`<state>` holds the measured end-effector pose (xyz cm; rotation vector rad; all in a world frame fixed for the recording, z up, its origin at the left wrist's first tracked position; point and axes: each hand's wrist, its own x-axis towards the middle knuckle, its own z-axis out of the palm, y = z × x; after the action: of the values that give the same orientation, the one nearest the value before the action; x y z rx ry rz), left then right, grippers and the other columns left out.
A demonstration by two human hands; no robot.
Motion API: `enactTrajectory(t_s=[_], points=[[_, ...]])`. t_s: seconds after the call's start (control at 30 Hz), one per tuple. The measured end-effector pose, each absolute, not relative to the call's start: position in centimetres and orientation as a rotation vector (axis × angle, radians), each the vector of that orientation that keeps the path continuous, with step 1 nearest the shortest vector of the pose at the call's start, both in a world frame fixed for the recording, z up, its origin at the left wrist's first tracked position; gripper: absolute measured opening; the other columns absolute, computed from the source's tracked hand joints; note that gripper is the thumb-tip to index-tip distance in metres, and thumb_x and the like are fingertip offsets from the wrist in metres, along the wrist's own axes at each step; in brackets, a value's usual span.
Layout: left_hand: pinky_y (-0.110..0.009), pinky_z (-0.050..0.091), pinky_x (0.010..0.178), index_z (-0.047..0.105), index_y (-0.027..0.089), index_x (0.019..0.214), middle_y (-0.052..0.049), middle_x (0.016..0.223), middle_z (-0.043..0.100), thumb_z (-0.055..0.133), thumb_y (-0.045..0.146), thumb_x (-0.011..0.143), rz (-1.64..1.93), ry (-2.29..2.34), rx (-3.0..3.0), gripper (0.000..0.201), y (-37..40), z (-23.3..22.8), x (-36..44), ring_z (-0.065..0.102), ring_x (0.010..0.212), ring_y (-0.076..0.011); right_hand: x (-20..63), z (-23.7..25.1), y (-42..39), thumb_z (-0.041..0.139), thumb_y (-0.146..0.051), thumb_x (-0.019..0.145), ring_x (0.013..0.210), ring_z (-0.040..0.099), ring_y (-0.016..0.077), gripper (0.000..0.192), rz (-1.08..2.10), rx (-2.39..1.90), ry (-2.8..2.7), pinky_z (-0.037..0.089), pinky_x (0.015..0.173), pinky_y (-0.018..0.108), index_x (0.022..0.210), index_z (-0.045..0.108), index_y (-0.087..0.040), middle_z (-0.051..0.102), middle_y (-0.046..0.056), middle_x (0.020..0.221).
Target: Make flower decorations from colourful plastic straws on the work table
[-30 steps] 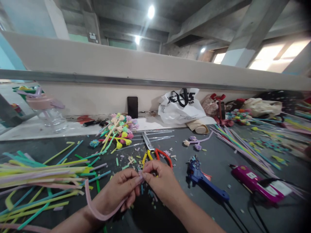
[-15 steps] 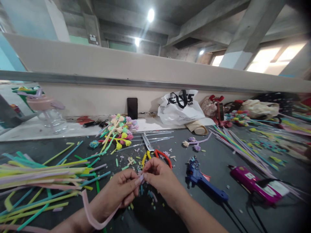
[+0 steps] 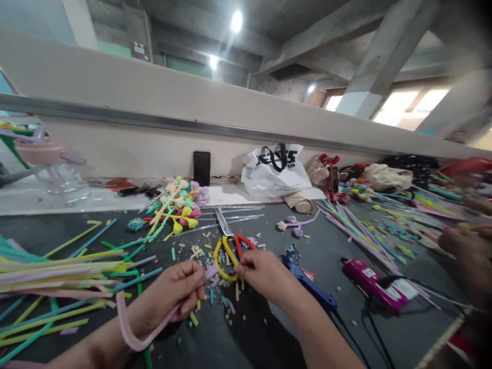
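Note:
My left hand (image 3: 183,289) pinches a short lilac piece (image 3: 210,271) that sticks out past its fingertips. A pale pink pipe cleaner (image 3: 134,341) trails from under the same hand and bends up beside the wrist. My right hand (image 3: 265,277) has its fingers closed at the handle loops of the scissors (image 3: 226,259), which have yellow and red grips; the fingers partly hide the red loop. The blades lie on the dark table, pointing away from me. Small cut bits of pipe cleaner (image 3: 211,296) are scattered around the scissors and between my hands.
Loose pipe cleaners (image 3: 69,274) pile up at left. Behind the scissors lies a fuzzy flower bunch (image 3: 180,205). To the right are a blue glue gun (image 3: 311,284), a lilac sprig (image 3: 298,224) and a corded magenta tool (image 3: 374,284). Another person's hand (image 3: 467,251) shows at far right.
My right hand has left the lilac piece and moved right onto the scissors handles. My left hand still holds the piece, now apart from the right. The view has shifted slightly right.

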<state>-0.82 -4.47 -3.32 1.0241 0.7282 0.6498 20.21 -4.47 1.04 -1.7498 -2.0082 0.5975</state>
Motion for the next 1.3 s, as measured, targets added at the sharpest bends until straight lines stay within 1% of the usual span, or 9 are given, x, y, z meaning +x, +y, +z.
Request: enactTrajectory(t_s=[0.1,0.23,0.4,0.57,0.7,0.9,1.0,1.1,1.3], points=[[-0.015,0.013,0.031,0.05,0.016,0.072,0.007,0.044,0.043,0.05,0.041,0.079,0.684,0.674,0.951,0.026,-4.5,-3.4,-1.1,0.021,0.03,-0.0006,20.2,0.5,-5.0,0.064,-0.031,0.063,0.055,0.053,0.0165,0.012,0.372,-1.917,-2.257,0.029,0.048,0.025,0.058,0.063,-0.021,0.061,0.003,0.059],[-0.014,0.012,0.033,0.049,0.015,0.074,0.003,0.059,0.049,0.054,0.034,0.079,0.683,0.658,0.858,0.021,-4.9,-2.7,-1.2,0.022,0.035,0.0009,19.3,0.0,-5.6,0.061,-0.026,0.064,0.065,0.061,0.0254,0.011,0.178,-1.969,-2.4,0.035,0.052,0.029,0.071,0.066,-0.018,0.067,0.01,0.072],[-0.014,0.014,0.034,0.051,0.014,0.075,0.003,0.059,0.049,0.054,0.03,0.079,0.69,0.628,0.845,0.017,-4.9,-2.5,-1.3,0.024,0.037,0.0005,19.4,0.1,-5.7,0.05,-0.014,0.068,0.069,0.062,0.0254,0.015,0.17,-1.884,-2.473,0.038,0.056,0.031,0.074,0.064,-0.018,0.068,0.011,0.077],[-0.013,0.018,0.035,0.054,0.013,0.079,0.002,0.061,0.049,0.058,0.026,0.077,0.7,0.631,0.822,0.014,-4.8,-2.4,-1.3,0.029,0.041,-0.0004,19.0,0.8,-5.6,0.049,-0.009,0.069,0.076,0.059,0.0185,0.019,0.335,-1.646,-2.374,0.039,0.064,0.026,0.077,0.061,-0.02,0.065,0.004,0.08],[-0.012,0.023,0.036,0.055,0.012,0.079,0.003,0.061,0.049,0.06,0.023,0.075,0.673,0.659,0.796,0.013,-4.9,-2.0,-1.1,0.033,0.041,-0.0001,17.4,0.7,-5.7,0.053,-0.011,0.071,0.068,0.055,0.0129,0.013,0.617,-1.407,-2.117,0.039,0.061,0.022,0.075,0.061,-0.02,0.061,0.0,0.072],[-0.011,0.023,0.032,0.055,0.012,0.075,0.003,0.056,0.05,0.057,0.023,0.076,0.651,0.634,0.8,0.011,-5.2,-2.2,-0.8,0.032,0.035,0.0005,16.9,0.5,-5.5,0.059,-0.013,0.07,0.063,0.052,0.0108,0.029,1.033,-1.236,-1.823,0.041,0.059,0.022,0.098,0.058,-0.018,0.059,-0.001,0.075],[-0.011,0.026,0.031,0.054,0.012,0.075,0.002,0.059,0.051,0.057,0.023,0.076,0.643,0.629,0.796,0.011,-5.3,-2.3,-0.7,0.034,0.035,0.0,17.2,0.6,-5.5,0.061,-0.02,0.07,0.068,0.054,0.0125,0.025,1.12,-1.211,-1.801,0.042,0.063,0.023,0.095,0.061,-0.018,0.062,0.001,0.078],[-0.012,0.027,0.031,0.054,0.013,0.077,0.001,0.062,0.052,0.056,0.025,0.076,0.63,0.638,0.795,0.013,-5.5,-2.1,-0.6,0.036,0.036,-0.001,17.1,0.8,-5.6,0.062,-0.022,0.07,0.07,0.055,0.0128,0.015,1.145,-1.208,-1.789,0.042,0.064,0.023,0.084,0.064,-0.017,0.063,0.002,0.078],[-0.014,0.018,0.03,0.054,0.012,0.071,0.0,0.058,0.053,0.053,0.031,0.079,0.589,0.654,0.864,0.02,-5.7,-1.9,-0.5,0.032,0.032,-0.0003,16.5,0.8,-5.9,0.057,-0.014,0.068,0.054,0.047,0.008,0.006,1.192,-1.3,-1.735,0.035,0.05,0.019,0.071,0.062,-0.015,0.056,-0.003,0.06]])
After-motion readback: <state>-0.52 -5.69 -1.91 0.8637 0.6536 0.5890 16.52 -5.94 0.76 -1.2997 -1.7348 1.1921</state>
